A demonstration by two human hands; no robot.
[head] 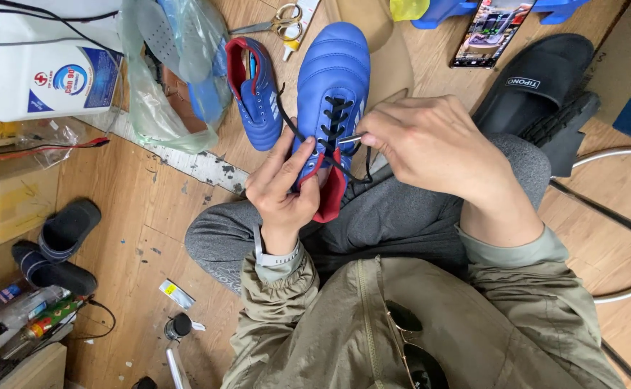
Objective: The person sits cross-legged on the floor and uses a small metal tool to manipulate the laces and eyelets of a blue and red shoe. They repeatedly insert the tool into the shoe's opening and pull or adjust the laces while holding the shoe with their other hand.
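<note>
Two hands (286, 191) (427, 144) lacing blue shoe (333, 79), second shoe (258, 94) beside plastic bag (164, 79)

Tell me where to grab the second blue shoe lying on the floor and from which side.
Grip the blue shoe on the floor at its open red-lined collar, coming from above. It lies on its side with the opening toward the far end, clear of the plastic bag.

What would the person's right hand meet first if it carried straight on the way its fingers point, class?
The right hand points leftward; first in line is probably the black lacing of the blue shoe, though depth is uncertain.
</note>
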